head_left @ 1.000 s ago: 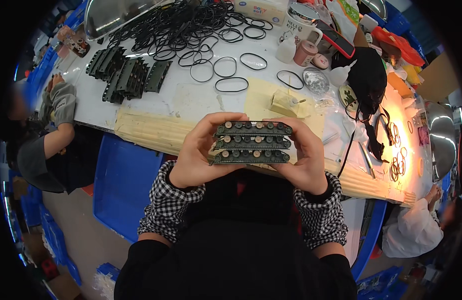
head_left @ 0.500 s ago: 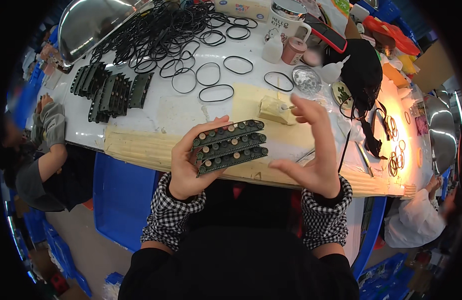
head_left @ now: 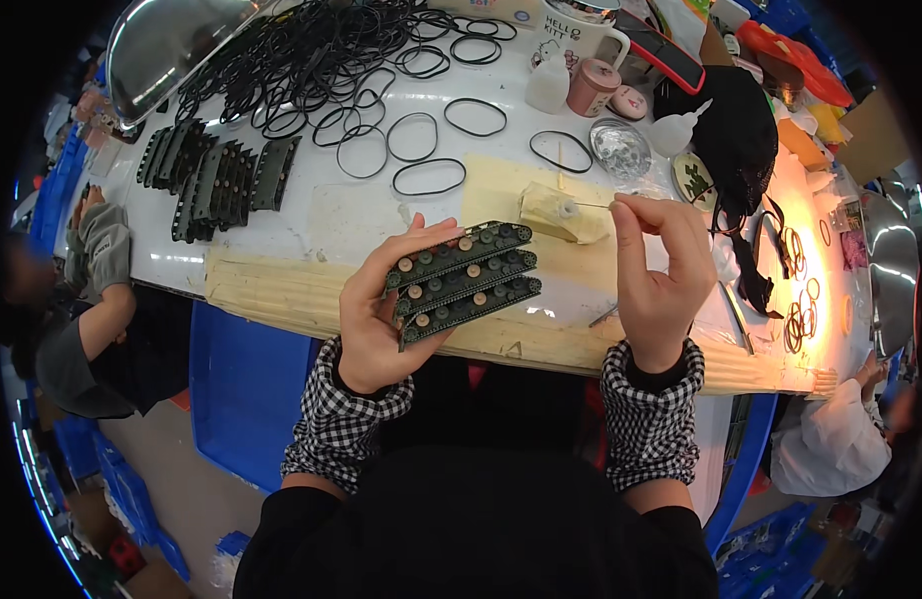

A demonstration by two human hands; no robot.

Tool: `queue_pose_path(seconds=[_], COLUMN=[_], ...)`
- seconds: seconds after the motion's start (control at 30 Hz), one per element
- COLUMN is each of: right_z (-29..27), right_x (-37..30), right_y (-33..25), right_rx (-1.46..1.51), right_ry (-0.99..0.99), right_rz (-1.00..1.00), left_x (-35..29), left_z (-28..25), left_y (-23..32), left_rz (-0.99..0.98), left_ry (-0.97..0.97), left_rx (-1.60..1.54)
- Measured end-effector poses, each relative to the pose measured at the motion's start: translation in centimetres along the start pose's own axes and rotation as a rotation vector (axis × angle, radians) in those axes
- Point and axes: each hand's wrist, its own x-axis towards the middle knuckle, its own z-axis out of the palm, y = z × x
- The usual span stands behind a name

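Observation:
Three dark green toy tank track pieces [head_left: 471, 292], each with a row of small wheels, some green and some tan, are stacked in a slant. My left hand [head_left: 366, 314] is closed round their left ends. Thumb and fingertips of my right hand [head_left: 665, 275] pinch the end of a thin needle-like rod [head_left: 596, 206]. The rod's other end reaches a small pale nozzle on a block wrapped in yellow tape [head_left: 541, 207], which stands on a yellow sheet. Whether the rod sits inside the nozzle is too small to tell.
More green track pieces [head_left: 221, 185] lie in rows at the left, below a heap of black rubber rings [head_left: 291, 65]. A white mug [head_left: 571, 42], a pink jar [head_left: 592, 88] and a black cap [head_left: 725, 130] stand at the back right. Other people sit at both sides.
My right hand has gone from spread fingers to a pinch on the thin rod at the yellow block. My left hand still holds the track pieces, slightly shifted.

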Motion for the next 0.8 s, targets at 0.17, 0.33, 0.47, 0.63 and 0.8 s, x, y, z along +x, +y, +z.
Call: queue_pose_path(seconds=[0.17, 0.33, 0.47, 0.63, 0.8], right_z=[-0.5, 0.1, 0.2, 0.2, 0.2], right_x=[-1.7, -2.0, -2.0, -1.8, -1.7], right_y=[-2.6, -4.1, -4.2, -4.3, -4.4], right_rx=[0.515, 0.739, 0.742, 0.721, 0.746], right_ry=[-0.037, -0.073, -0.075, -0.098, -0.089], right_rz=[0.296, 0.471, 0.474, 0.481, 0.51], left_x=[0.1, -0.2, -0.2, -0.2, -0.2], left_z=[0.6, 0.7, 0.8, 0.9, 0.8], left_y=[1.0, 1.2, 1.5, 1.5, 1.5], left_rz=[-0.042, -0.025, -0.014, -0.01, -0.022], left_ry=[-0.021, -0.02, 0.003, 0.025, 0.031], left_rx=[-0.075, -0.044, -0.028, -0.038, -0.031])
